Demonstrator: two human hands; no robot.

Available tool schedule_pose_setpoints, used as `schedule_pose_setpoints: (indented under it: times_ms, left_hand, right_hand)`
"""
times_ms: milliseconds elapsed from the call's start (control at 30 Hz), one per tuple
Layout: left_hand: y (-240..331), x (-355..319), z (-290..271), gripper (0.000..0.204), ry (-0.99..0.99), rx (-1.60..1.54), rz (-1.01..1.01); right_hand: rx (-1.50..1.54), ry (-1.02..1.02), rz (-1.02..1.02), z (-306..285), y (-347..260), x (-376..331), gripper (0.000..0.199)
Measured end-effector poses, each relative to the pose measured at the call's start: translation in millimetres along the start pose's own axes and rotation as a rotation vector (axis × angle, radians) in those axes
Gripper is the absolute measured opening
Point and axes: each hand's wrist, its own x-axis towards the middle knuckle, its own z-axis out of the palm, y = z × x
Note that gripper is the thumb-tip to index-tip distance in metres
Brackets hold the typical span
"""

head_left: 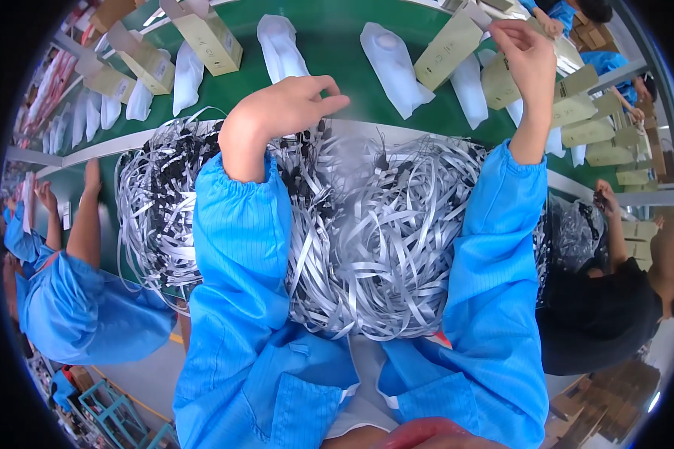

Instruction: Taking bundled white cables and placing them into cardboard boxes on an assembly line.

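Note:
My left hand point(281, 108) hangs bent at the wrist above a pile of flat silver-grey straps point(393, 247) with black ends. Its fingers point right, slightly apart, with nothing visible in them. Farther out to the right, my right hand point(530, 56) is raised with thumb and fingertips pinched together at the upraised flap of an open pale-yellow cardboard box point(448, 51). Left of that box lies a white-wrapped item point(393, 63) on the green belt. Another wrapped item point(281, 46) rests beyond my left hand.
More open boxes point(210, 37) and white-wrapped items line the green belt point(329, 45) on both sides. A pale rail point(101, 144) borders the belt's near side. Co-workers in blue point(90, 299) at left and black point(606, 322) at right sit close by. A clear plastic bag point(577, 232) lies at right.

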Motion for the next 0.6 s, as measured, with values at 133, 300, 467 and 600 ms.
schedule_pose_setpoints:
  times_ms: [133, 300, 467, 600]
  left_hand:
    - [-1.5, 11.5, 5.0, 0.038, 0.049, 0.008, 0.036]
    - [-7.7, 54.7, 19.7, 0.035, -0.056, -0.111, 0.032]
    - [-46.0, 89.2, 71.7, 0.034, -0.009, 0.14, 0.168]
    - [-38.1, 91.4, 78.1, 0.033, -0.02, 0.027, 0.103]
  right_hand:
    - [0.048, -0.139, -0.084, 9.7, 29.5, 1.2, 0.017]
    - [0.018, 0.093, -0.155, 11.9, -2.5, 4.7, 0.021]
    - [0.705, -0.381, -0.469, -58.7, -107.6, -37.0, 0.039]
    - [1.174, -1.432, -1.167, -83.5, -179.4, -76.0, 0.025]
